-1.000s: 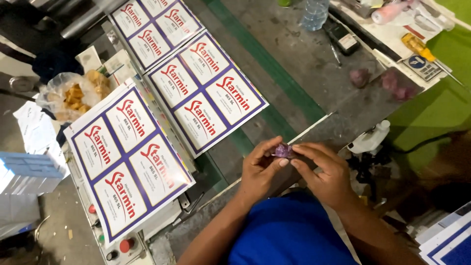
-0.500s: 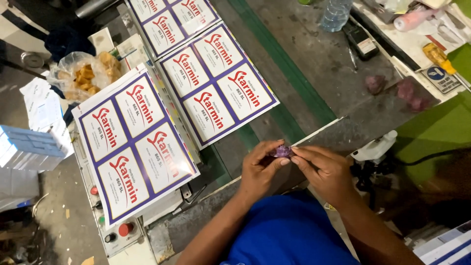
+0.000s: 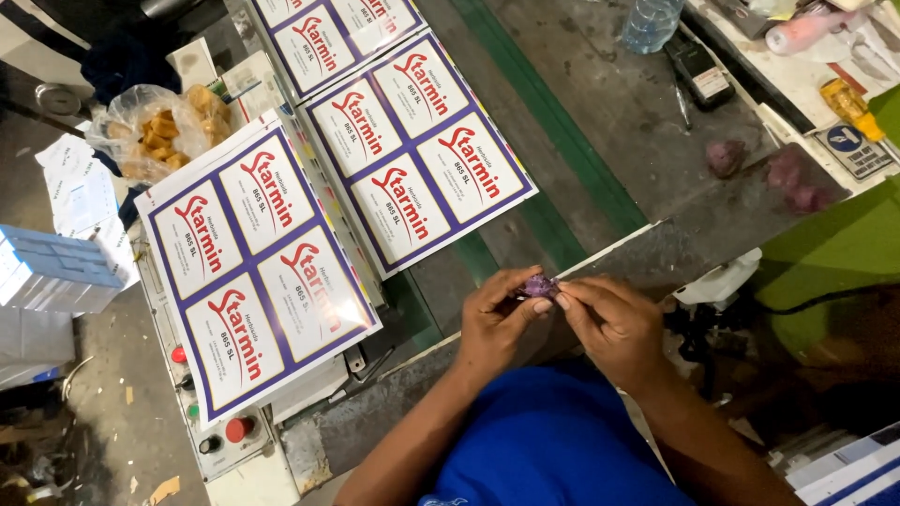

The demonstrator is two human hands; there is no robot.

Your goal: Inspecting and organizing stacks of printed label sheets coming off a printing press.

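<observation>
While my left hand [image 3: 502, 319] and right hand [image 3: 609, 323] stay pinched together on the small purple lump [image 3: 541, 285], nothing has shifted in the grip; it sits between my fingertips, right of the near printed label sheet [image 3: 253, 272], still being worked.

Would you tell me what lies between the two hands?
In the head view, a small purple lump sits between the left hand and the right hand, pinched by the fingertips of both.
</observation>
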